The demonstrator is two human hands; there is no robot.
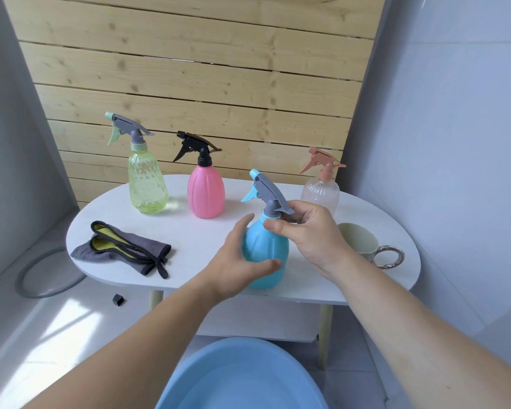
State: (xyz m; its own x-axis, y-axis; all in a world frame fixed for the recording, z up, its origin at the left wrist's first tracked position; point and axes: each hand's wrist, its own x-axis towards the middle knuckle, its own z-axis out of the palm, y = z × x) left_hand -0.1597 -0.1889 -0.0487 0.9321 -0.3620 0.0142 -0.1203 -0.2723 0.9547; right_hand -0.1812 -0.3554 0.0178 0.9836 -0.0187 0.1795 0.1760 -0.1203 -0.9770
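Observation:
A blue spray bottle (267, 249) with a grey trigger head stands near the front edge of the white oval table (189, 231). My left hand (236, 258) wraps round its body from the left, thumb across the front. My right hand (310, 231) grips the neck just under the spray head, fingers curled round the collar.
A green spray bottle (146, 184), a pink one (206, 193) and a clear one with a peach head (320, 193) stand at the back. A grey and yellow cloth (124, 249) lies left. A cream mug (359, 240) sits right. A blue basin (242, 379) is below, on the floor.

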